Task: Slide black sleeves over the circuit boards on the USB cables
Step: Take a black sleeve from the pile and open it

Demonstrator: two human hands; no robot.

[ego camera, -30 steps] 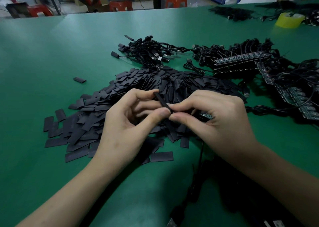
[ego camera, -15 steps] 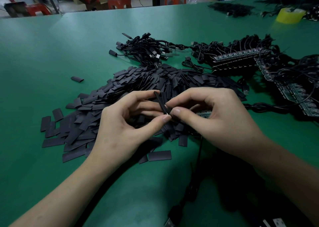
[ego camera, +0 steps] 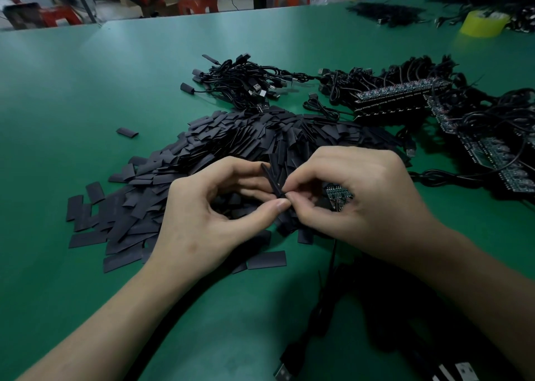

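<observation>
So left hand [ego camera: 202, 221] and right hand [ego camera: 362, 201] both pinch a flat black sleeve [ego camera: 272, 179], right also cradling a green circuit board [ego camera: 337, 195].

On the table [ego camera: 86, 76] a sleeve pile [ego camera: 231, 143] lies centre, cable bundle [ego camera: 240, 82] behind it, board strips [ego camera: 405, 97] to its right.
</observation>
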